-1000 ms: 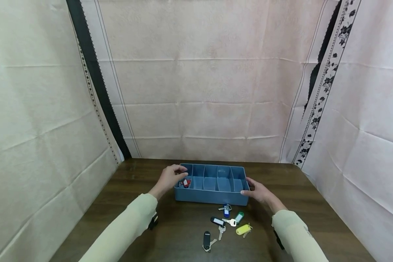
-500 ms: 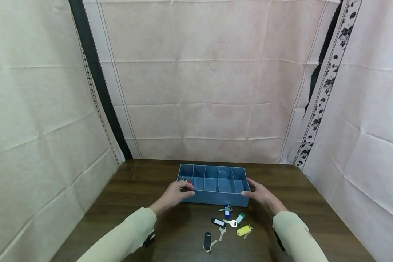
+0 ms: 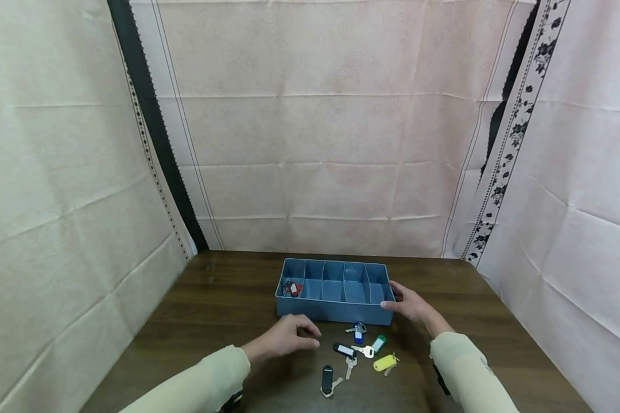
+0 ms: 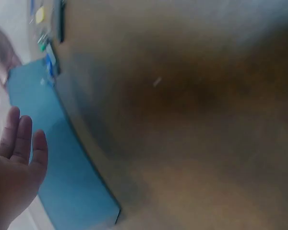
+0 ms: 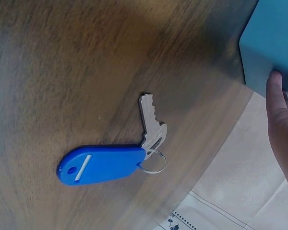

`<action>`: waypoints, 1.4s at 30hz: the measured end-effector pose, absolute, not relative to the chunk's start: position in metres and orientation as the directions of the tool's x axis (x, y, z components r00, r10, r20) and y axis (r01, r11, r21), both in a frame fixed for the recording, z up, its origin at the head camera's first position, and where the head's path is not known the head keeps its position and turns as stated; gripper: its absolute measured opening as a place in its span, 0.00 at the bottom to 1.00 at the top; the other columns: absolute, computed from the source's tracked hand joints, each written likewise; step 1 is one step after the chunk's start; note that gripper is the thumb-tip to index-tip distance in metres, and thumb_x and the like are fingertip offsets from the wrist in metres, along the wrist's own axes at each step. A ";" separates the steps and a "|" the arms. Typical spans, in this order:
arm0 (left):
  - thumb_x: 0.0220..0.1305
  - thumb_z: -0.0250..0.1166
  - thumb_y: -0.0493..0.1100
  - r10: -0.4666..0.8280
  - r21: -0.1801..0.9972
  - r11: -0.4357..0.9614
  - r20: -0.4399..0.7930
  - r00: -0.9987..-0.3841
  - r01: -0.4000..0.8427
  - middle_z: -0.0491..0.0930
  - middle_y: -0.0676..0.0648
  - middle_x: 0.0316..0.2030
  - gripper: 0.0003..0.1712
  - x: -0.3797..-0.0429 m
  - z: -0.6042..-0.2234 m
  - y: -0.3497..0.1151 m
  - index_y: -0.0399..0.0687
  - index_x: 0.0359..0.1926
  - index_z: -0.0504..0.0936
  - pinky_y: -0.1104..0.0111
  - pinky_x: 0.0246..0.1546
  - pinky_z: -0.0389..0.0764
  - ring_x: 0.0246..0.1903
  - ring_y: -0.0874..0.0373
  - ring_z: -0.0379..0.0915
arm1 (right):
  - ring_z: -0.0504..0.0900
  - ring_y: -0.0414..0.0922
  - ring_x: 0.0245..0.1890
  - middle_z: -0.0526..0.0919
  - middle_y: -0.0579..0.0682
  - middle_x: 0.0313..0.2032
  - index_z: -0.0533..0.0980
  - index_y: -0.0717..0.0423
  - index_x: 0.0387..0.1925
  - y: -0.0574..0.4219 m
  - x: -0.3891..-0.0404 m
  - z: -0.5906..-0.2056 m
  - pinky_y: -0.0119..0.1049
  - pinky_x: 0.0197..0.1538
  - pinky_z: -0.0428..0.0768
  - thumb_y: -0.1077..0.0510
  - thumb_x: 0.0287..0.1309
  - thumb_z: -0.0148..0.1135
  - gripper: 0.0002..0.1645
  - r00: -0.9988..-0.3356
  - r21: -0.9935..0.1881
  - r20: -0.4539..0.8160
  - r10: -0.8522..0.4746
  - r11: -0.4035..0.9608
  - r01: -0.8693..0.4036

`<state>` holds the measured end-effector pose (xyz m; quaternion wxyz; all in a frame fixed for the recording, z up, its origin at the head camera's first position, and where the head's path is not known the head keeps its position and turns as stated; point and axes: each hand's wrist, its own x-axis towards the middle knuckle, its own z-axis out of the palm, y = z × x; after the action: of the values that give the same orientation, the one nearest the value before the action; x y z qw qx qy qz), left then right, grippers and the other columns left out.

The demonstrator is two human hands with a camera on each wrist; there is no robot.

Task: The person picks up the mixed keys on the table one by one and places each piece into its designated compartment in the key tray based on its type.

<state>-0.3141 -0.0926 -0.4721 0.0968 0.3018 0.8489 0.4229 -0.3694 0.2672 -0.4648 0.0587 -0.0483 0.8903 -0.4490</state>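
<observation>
A blue compartment box [image 3: 334,310] stands on the table. In its leftmost compartment lies a key with a red key tag [image 3: 294,289]. My right hand [image 3: 415,307] holds the box's right end, thumb on the front wall and fingers at the end wall. My left hand [image 3: 288,337] hovers in front of the box's left part, fingers loosely bent and holding nothing. Right of it lie keys with tags: a blue tag [image 3: 359,334], a green tag [image 3: 379,343], a yellow tag [image 3: 385,362], a dark tag [image 3: 344,350] and a black tag [image 3: 327,378].
The right wrist view shows a blue key tag [image 5: 103,165] with its key [image 5: 151,122] on the wood beside the box; I cannot tell whether the head view shows the same one. Pale curtains [image 3: 310,143] hang behind the brown table [image 3: 227,287] and at both sides.
My left hand has come out from over the box's leftmost compartment, toward me and to the right, and is now in front of the box. My right hand stays at the box's right end.
</observation>
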 end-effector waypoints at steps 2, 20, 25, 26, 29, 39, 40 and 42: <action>0.62 0.71 0.45 0.642 0.770 0.449 0.076 -0.763 0.454 0.81 0.59 0.39 0.10 -0.310 -0.479 -0.091 0.49 0.43 0.88 0.67 0.44 0.76 0.42 0.58 0.75 | 0.58 0.69 0.69 0.56 0.69 0.72 0.50 0.62 0.76 0.267 -0.370 -0.465 0.64 0.64 0.64 0.44 0.61 0.67 0.54 -0.986 -0.800 -0.060 -0.153 0.599 -0.044; 0.60 0.73 0.50 0.826 0.571 0.428 0.067 -0.559 0.701 0.77 0.66 0.38 0.08 -0.294 -0.509 -0.078 0.57 0.39 0.89 0.75 0.45 0.72 0.41 0.73 0.70 | 0.57 0.69 0.70 0.55 0.68 0.73 0.50 0.60 0.77 0.270 -0.370 -0.463 0.66 0.64 0.63 0.39 0.59 0.67 0.57 -0.987 -0.783 -0.077 -0.142 0.621 -0.028; 0.59 0.73 0.49 0.829 0.454 0.448 0.112 -0.548 0.770 0.75 0.65 0.37 0.03 -0.290 -0.508 -0.075 0.58 0.34 0.89 0.77 0.41 0.69 0.39 0.73 0.67 | 0.56 0.69 0.70 0.55 0.69 0.73 0.49 0.61 0.76 0.269 -0.371 -0.462 0.67 0.65 0.61 0.40 0.60 0.67 0.56 -0.985 -0.784 -0.077 -0.154 0.620 -0.036; 0.59 0.73 0.49 0.827 0.441 0.452 0.118 -0.549 0.775 0.75 0.65 0.37 0.03 -0.289 -0.507 -0.075 0.58 0.33 0.89 0.78 0.40 0.69 0.39 0.73 0.67 | 0.56 0.69 0.70 0.55 0.68 0.73 0.50 0.60 0.76 0.269 -0.371 -0.462 0.67 0.65 0.61 0.40 0.60 0.67 0.56 -0.985 -0.787 -0.079 -0.151 0.617 -0.032; 0.59 0.73 0.49 0.826 0.424 0.463 0.111 -0.552 0.778 0.74 0.65 0.36 0.03 -0.287 -0.506 -0.074 0.59 0.32 0.89 0.79 0.37 0.68 0.38 0.73 0.66 | 0.56 0.70 0.70 0.55 0.69 0.72 0.50 0.61 0.76 0.268 -0.370 -0.461 0.67 0.64 0.61 0.40 0.61 0.66 0.55 -0.985 -0.784 -0.081 -0.153 0.621 -0.032; 0.60 0.72 0.52 0.839 0.359 0.474 0.095 -0.536 0.804 0.74 0.64 0.39 0.05 -0.286 -0.506 -0.072 0.62 0.37 0.88 0.79 0.38 0.68 0.39 0.73 0.66 | 0.56 0.70 0.70 0.54 0.70 0.73 0.48 0.61 0.77 0.269 -0.370 -0.461 0.67 0.65 0.62 0.41 0.62 0.66 0.56 -0.984 -0.784 -0.086 -0.158 0.619 -0.031; 0.60 0.72 0.52 0.836 0.357 0.479 0.093 -0.541 0.802 0.74 0.64 0.38 0.04 -0.285 -0.506 -0.072 0.62 0.36 0.88 0.79 0.39 0.68 0.39 0.73 0.66 | 0.56 0.70 0.70 0.54 0.70 0.73 0.48 0.62 0.77 0.269 -0.370 -0.461 0.67 0.64 0.62 0.41 0.62 0.66 0.56 -0.983 -0.783 -0.082 -0.163 0.621 -0.038; 0.61 0.71 0.50 0.831 0.354 0.489 0.089 -0.549 0.797 0.74 0.64 0.38 0.03 -0.285 -0.506 -0.072 0.62 0.36 0.88 0.79 0.39 0.69 0.39 0.73 0.66 | 0.56 0.70 0.70 0.54 0.70 0.73 0.48 0.61 0.77 0.269 -0.371 -0.462 0.67 0.65 0.61 0.41 0.62 0.66 0.56 -0.983 -0.788 -0.084 -0.161 0.615 -0.033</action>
<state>-0.2853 -0.0724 -0.5063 0.0468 0.4723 0.8616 0.1797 -0.3709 0.2686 -0.4618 0.0734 -0.0541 0.8956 -0.4355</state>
